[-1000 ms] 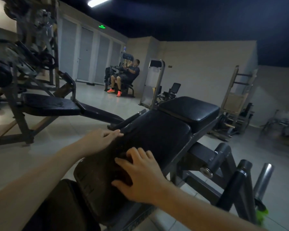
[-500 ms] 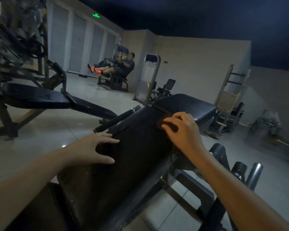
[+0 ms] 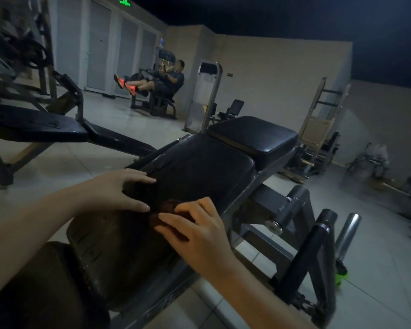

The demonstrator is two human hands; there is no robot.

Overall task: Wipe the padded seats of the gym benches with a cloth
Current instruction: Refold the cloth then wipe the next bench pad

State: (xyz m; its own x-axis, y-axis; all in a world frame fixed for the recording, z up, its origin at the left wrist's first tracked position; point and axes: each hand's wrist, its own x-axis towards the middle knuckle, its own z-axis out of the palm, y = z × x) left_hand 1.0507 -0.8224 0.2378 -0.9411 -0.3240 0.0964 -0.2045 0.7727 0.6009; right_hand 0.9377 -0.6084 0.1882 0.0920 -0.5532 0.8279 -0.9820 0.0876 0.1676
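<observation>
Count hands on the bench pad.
2. Left hand rests flat at the left edge of the pad; right hand holds the cloth against it, nearer the middle.

We stood in a dim gym under a dark ceiling (image 3: 271, 13), with plain pale walls (image 3: 282, 79). Pale floor tiles (image 3: 133, 129) shone faintly. A green sign (image 3: 124, 1) glowed above a row of light doors (image 3: 97, 48) at far left. Near them a person (image 3: 176, 78) sat on a machine (image 3: 157, 105), feet raised. We saw a wooden frame (image 3: 318, 119) at right.
</observation>
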